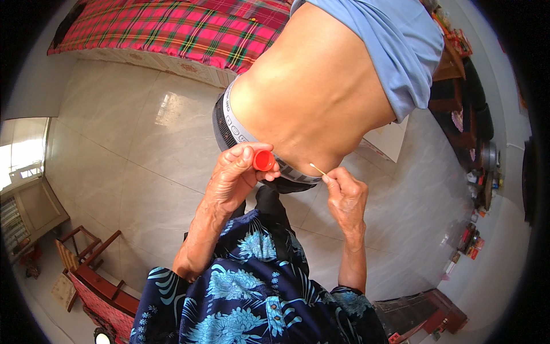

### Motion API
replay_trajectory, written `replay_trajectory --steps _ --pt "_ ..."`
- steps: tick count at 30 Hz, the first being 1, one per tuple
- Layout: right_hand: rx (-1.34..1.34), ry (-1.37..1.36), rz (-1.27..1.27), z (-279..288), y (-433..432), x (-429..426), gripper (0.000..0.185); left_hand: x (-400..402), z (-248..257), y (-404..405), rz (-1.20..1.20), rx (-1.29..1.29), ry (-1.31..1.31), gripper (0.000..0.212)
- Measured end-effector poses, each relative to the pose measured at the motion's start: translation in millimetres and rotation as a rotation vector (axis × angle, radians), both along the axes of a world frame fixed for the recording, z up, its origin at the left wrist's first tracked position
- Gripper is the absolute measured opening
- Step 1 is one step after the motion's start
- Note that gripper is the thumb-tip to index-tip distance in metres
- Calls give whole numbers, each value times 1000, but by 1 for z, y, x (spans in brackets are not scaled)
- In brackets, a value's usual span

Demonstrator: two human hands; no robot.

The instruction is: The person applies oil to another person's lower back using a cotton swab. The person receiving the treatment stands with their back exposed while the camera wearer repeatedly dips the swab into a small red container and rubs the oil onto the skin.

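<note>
Between the thumb and fingers of my left hand [232,174] is a small red cap [264,160], its hollow side facing up towards me. My right hand [347,198] pinches a cotton swab [317,168] near one end, and the white tip points up and left. That tip lies over the lower back of a person [313,86]; whether it touches the skin I cannot tell. The person leans forward with a light blue shirt [397,47] pulled up. A grey underwear waistband [236,124] bearing writing runs just beyond both my hands.
A bed with a red plaid cover [172,34] stands at the upper left. Dark wooden furniture [455,103] and small goods line the right wall. At the lower left is a red wooden chair [101,279]. Pale tiles form the floor [150,172].
</note>
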State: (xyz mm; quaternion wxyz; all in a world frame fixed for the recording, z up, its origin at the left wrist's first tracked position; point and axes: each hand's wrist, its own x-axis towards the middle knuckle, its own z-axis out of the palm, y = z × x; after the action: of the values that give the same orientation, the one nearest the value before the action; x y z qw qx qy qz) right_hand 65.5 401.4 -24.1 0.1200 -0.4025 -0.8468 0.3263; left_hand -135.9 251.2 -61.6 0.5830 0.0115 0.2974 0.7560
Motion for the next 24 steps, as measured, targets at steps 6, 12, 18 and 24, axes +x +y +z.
replay_trajectory --steps 6,12,18,24 --pt "-52 56 44 -6 -6 -7 9 -1 2 3 -12 4 0 44" --pt "-53 81 -30 -1 -9 -12 10 -1 1 2 -11 18 -5 44" --pt "-65 42 14 -3 -7 -10 11 -2 -3 -2 -4 18 7 44" --pt "-105 34 63 -5 -12 -17 10 -3 -4 -6 -1 10 26 43"
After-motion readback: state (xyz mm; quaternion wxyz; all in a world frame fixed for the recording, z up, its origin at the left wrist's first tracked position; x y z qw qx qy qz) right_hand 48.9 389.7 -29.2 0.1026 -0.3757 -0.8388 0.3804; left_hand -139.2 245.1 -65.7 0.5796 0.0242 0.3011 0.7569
